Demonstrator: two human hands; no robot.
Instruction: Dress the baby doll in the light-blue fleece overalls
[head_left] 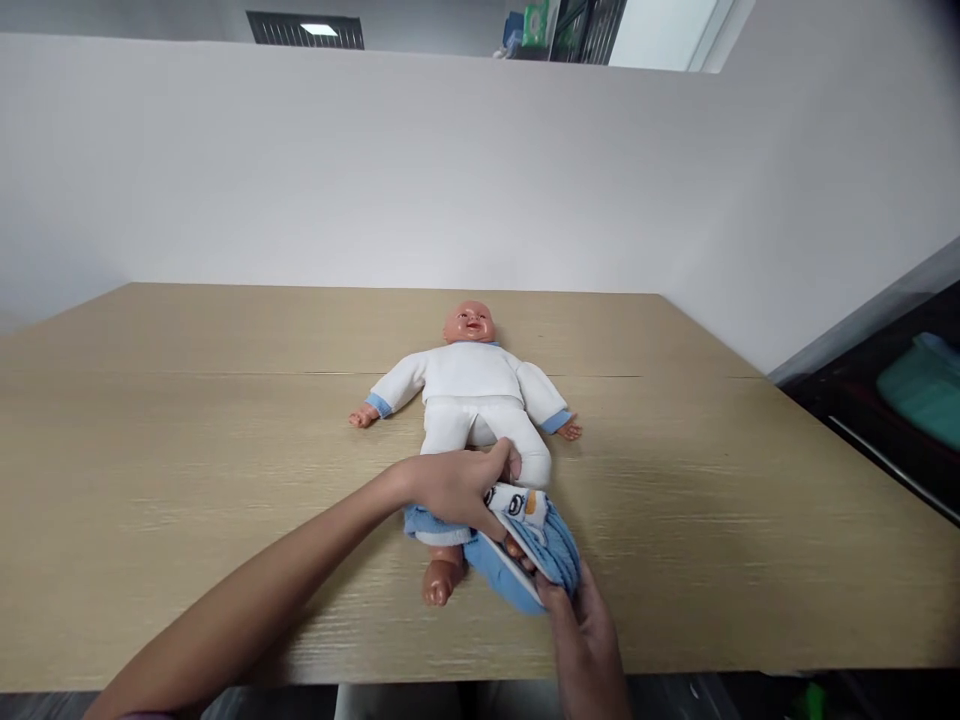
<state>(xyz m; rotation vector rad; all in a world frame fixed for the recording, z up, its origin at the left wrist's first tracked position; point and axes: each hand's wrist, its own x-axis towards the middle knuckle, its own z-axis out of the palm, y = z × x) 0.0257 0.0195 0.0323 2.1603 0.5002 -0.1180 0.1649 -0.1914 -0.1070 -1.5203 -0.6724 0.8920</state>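
Two hands work a blue garment at the feet of a baby doll.
The doll lies face up mid-table, head to the far side, bare left-side foot near the table's near edge. The left hand crosses its legs, thumb at the garment's opening; whether the partly hidden fingers grip, I cannot tell. The right hand, near right, grasps the garment bunched around the other foot.

An indoor room, exact kind unclear: wood-grain table against white partition.
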